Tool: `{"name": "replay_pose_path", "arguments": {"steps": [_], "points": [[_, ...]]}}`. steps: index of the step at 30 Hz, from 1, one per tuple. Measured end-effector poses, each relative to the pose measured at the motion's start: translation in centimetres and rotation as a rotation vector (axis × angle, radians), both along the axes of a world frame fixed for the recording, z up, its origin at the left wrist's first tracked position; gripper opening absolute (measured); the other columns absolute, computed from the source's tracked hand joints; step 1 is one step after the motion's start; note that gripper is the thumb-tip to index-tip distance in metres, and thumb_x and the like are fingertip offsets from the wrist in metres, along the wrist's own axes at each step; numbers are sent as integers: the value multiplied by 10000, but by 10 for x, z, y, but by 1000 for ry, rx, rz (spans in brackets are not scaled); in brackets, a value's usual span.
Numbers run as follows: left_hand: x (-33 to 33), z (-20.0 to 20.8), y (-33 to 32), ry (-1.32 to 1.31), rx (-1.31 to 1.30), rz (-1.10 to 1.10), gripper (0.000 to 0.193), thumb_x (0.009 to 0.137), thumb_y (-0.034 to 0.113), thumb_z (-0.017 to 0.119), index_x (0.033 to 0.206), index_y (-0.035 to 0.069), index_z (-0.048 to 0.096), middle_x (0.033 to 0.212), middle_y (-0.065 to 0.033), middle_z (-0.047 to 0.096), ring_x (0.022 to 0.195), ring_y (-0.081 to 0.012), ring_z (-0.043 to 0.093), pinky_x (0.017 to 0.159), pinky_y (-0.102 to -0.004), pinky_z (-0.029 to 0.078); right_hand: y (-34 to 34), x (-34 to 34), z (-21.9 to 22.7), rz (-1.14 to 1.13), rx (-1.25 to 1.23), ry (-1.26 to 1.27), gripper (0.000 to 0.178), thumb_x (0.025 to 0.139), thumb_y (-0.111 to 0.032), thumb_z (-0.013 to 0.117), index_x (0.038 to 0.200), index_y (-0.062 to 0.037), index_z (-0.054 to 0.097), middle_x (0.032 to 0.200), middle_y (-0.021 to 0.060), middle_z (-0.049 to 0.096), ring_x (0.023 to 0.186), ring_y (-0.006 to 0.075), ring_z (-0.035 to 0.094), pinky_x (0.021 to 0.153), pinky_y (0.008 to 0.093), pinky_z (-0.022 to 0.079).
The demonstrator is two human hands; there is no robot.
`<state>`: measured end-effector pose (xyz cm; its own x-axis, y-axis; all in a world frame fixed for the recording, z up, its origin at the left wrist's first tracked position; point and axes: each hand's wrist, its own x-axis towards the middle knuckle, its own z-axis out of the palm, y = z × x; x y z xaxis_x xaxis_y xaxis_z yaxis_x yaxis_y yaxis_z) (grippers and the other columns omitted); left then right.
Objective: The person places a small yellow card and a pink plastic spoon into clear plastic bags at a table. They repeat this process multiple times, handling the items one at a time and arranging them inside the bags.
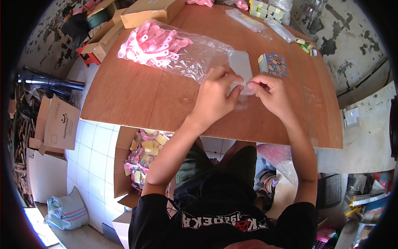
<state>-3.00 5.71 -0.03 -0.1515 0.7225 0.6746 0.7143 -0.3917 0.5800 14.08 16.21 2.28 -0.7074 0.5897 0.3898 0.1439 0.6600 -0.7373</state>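
Observation:
Both my hands meet over the wooden table, at the near end of a stack of translucent plastic sleeves (240, 62). My left hand (216, 94) is closed, thumb and fingers pinched at a small clear plastic bag (241, 103). Opposite it, my right hand (271, 93) pinches the same thin film between thumb and forefinger. The film is hard to see, and the fingers cover part of it. A large clear bag of pink plastic spoons (155, 45) lies beyond my left hand, its loose end reaching the sleeves. Just past my right hand sits a stack of printed cards (271, 64).
Cardboard boxes (151, 11) stand at the table's far left. Clear packs (248, 21) and small boxes (265, 9) lie at the far right. Below the near edge (232, 140), an open carton holds several packed pink spoons (147, 155). A white sack (68, 209) rests on the floor.

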Motion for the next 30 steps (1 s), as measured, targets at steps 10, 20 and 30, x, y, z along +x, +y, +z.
{"name": "replay_pose_path", "arguments": {"steps": [10,20,30], "points": [[-8,2,6,-623,-216,-416,190,904,41,684,1085,-6,651,959,-61,714,886,-139,655,782,-270,519,52,28,24,-150,428,-171,293,948,-141,594,1184,30,631,1125,192,674,1029,328,658,889,354,512],[0,10,-6,-918,-156,-296,246,923,46,668,1156,-26,637,966,-83,723,737,-89,623,702,-230,505,85,69,-8,-228,658,-385,407,884,-90,638,1285,-39,588,1228,239,614,1107,383,614,924,411,500],[-4,7,-12,-964,-125,-257,374,888,18,698,1243,-35,591,980,-130,734,847,-120,684,741,-245,545,45,67,16,-371,471,53,151,858,-74,694,997,-13,700,956,115,711,828,245,687,745,326,532]]}}
